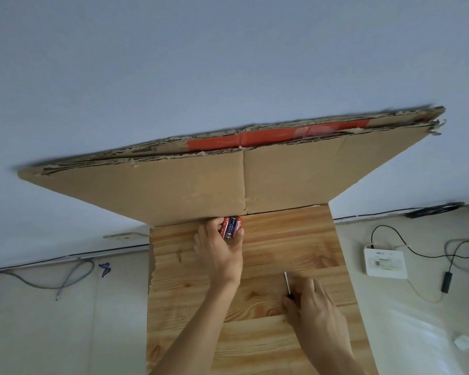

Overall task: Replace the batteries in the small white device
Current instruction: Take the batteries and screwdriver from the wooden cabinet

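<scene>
Red and blue batteries (231, 227) lie side by side at the far edge of the wooden table (295, 239), against the cardboard sheet. My left hand (219, 251) reaches forward and its fingertips close around them. Nearer to me, my right hand (313, 307) holds a small screwdriver (287, 283) by its dark handle, the metal shaft pointing away from me over the table. The small white device is not clearly in view.
A large flattened cardboard sheet (201, 185) leans against the blue-grey wall behind the table. On the floor to the right sit a white box with a label (385, 262), black cables (428, 255) and a small white object (463, 342). Grey cables (65, 280) lie on the left.
</scene>
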